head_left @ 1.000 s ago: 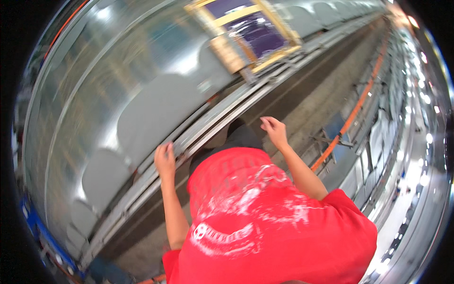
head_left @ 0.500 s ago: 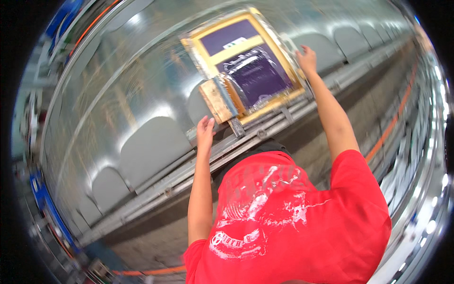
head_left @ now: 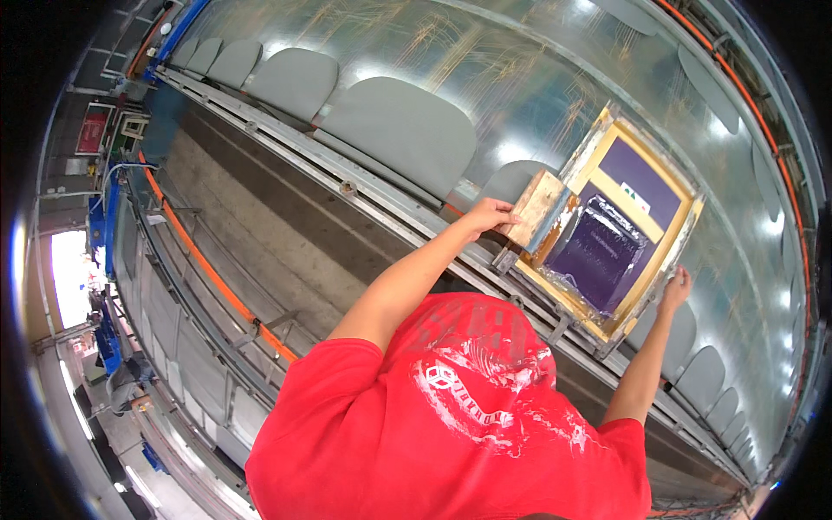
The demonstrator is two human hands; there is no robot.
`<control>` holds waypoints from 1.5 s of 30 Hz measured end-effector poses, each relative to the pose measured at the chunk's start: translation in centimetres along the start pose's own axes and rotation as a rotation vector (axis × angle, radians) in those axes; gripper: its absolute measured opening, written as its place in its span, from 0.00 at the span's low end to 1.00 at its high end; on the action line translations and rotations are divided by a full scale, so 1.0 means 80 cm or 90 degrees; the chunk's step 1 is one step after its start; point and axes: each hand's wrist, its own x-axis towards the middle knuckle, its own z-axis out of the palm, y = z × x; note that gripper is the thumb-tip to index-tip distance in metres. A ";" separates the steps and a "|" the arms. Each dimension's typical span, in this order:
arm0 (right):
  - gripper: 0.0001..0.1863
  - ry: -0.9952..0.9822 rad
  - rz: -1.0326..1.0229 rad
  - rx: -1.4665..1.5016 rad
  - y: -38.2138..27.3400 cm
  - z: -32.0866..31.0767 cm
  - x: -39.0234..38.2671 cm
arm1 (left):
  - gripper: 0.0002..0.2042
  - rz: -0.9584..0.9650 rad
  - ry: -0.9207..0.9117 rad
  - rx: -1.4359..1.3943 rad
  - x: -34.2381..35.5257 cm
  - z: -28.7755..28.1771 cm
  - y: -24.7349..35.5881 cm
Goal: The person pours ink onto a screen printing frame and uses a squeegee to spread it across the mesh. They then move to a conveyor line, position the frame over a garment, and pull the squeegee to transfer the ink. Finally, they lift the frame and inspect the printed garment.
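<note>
A screen-printing frame (head_left: 681, 227) with yellow-taped borders and a dark purple middle lies tilted on the long metal table. Against its left side leans a squeegee (head_left: 531, 208) with a thick wooden handle and a blue strip; dark ink and brownish smears lie beside it. My left hand (head_left: 488, 218) pinches the near end of that wooden handle. Just off the right edge of the frame, my right hand (head_left: 678, 286) is raised with its fingers slightly bent and apart, nothing visible in it. A small gap seems to separate it from the frame.
Grey rounded pallets (head_left: 399, 130) line the edge of the metal table (head_left: 494, 48) on both sides of the frame. A metal rail (head_left: 347, 188) runs along the near edge. Behind me, an orange hose (head_left: 217, 282) follows another rail beyond a concrete floor strip (head_left: 260, 208).
My view has turned, so the frame now appears farther right and lower. My left hand has moved from beside the squeegee onto its handle. My right hand's fingers are more bent.
</note>
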 end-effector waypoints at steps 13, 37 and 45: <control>0.16 -0.049 -0.158 0.123 -0.260 0.226 -0.116 | 0.24 0.227 0.062 -0.266 -0.142 -0.170 0.120; 0.11 -0.029 0.026 0.132 -0.429 0.469 -0.320 | 0.23 0.145 0.161 -0.135 -0.163 -0.388 0.225; 0.12 -0.066 0.121 0.059 -0.440 0.476 -0.323 | 0.13 0.213 0.181 0.292 -0.137 -0.392 0.256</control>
